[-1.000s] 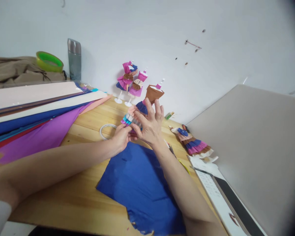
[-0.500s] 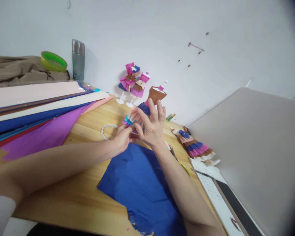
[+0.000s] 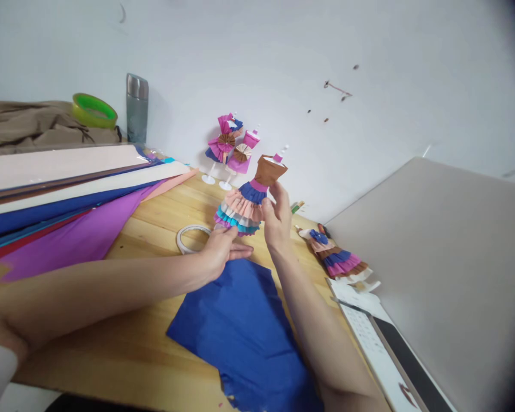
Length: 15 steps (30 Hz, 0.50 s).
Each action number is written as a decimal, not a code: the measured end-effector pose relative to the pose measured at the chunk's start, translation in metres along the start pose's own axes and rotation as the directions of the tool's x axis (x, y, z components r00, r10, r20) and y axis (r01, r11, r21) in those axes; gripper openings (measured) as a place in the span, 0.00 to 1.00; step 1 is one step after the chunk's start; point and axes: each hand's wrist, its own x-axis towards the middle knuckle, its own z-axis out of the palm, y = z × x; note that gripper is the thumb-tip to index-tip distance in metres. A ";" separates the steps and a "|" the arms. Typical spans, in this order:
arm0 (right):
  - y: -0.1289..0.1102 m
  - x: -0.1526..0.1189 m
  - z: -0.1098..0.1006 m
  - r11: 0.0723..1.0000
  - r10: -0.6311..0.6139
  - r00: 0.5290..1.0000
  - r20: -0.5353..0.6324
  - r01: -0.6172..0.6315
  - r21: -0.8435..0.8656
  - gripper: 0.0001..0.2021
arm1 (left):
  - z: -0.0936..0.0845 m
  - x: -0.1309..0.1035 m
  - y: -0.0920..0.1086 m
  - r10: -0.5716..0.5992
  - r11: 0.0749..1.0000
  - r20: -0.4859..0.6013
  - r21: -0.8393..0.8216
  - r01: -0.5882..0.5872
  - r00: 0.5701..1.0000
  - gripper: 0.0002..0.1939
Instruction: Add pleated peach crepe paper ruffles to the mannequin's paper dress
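A small dress-form figure [image 3: 271,170] stands in front of me in a brown paper bodice and a tiered ruffled skirt [image 3: 240,209] of blue, peach, white, turquoise and purple. My right hand [image 3: 278,220] curls round its right side, thumb at the skirt and fingers behind the waist. At the hem, my left hand [image 3: 223,249] has its thumb against the lowest ruffle and its fingers reaching underneath; the stand is hidden there. A blue crepe paper sheet [image 3: 240,326] with one ragged edge lies below my hands. Beside my left hand rests a white tape roll [image 3: 182,240].
Two dressed figures [image 3: 225,140] stand by the wall. Folded coloured papers [image 3: 68,200], a grey bottle [image 3: 137,109], a green tape roll [image 3: 94,111] and brown cloth [image 3: 30,123] are at left. Another ruffled dress [image 3: 339,254] and a white keyboard-like panel [image 3: 373,337] lie right, before a grey panel [image 3: 438,246].
My right hand has moved from in front of the skirt to the figure's right side, uncovering the ruffles. The left hand stays at the hem, its fingers now stretched further underneath.
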 end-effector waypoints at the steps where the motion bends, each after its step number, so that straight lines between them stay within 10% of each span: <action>1: 0.004 0.000 0.002 0.998 0.025 0.999 0.027 -0.026 0.051 0.25 | 0.000 0.002 0.002 0.003 0.999 -0.007 0.045 -0.003 1.000 0.07; 11: 0.001 0.001 0.004 0.944 0.247 0.964 0.102 -0.263 0.198 0.26 | -0.032 0.037 0.031 -0.086 0.861 0.068 0.508 0.039 0.994 0.08; 15: -0.006 -0.001 0.002 0.962 0.263 0.959 -0.109 -0.251 0.112 0.16 | -0.040 0.040 0.023 -0.102 0.716 0.211 0.694 -0.075 0.972 0.15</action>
